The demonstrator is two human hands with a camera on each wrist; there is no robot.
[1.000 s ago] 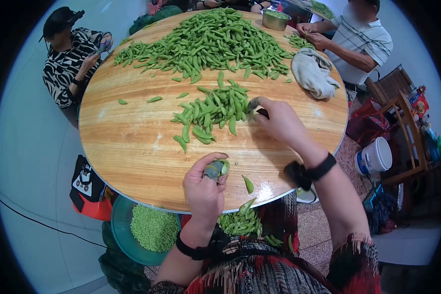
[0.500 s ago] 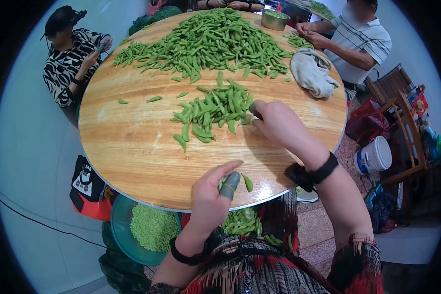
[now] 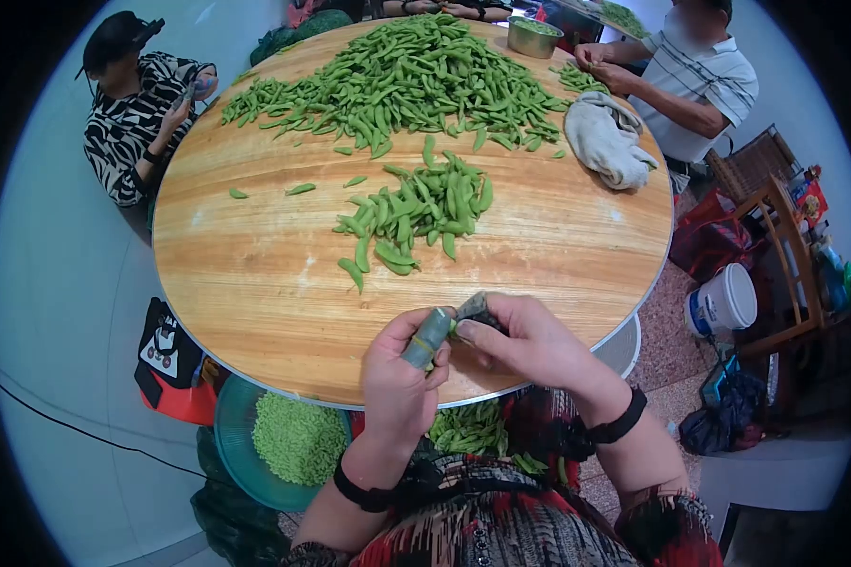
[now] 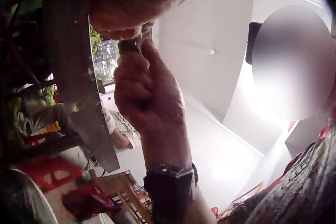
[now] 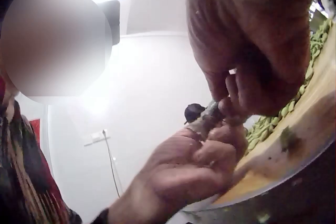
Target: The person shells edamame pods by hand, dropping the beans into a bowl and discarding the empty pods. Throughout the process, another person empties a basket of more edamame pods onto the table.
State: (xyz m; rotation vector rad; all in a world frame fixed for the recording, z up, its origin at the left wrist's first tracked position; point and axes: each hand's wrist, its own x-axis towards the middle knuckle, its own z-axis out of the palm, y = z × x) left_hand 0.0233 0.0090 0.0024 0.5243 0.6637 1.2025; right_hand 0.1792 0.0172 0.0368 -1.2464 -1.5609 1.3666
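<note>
"What are the hands doing?"

"The left hand (image 3: 397,383) and the right hand (image 3: 539,345) meet near the table (image 3: 255,246) edge. Both pinch a green pod (image 3: 453,328) between them."

"Can you see all of it?"

"No, just a bit. The fingers hide the rest. A grey cover (image 3: 428,338) is on a left finger."

"Where are the other pods?"

"A little pile (image 3: 425,203) is on the table, past the hands. A big pile (image 3: 425,80) is behind it, with a cloth (image 3: 605,142) to its right and a metal bowl (image 3: 532,42) near it."

"And down low?"

"A round basket (image 3: 234,444) holds light green beans (image 3: 298,435). More pods (image 3: 468,430) lie below the table edge."
</note>
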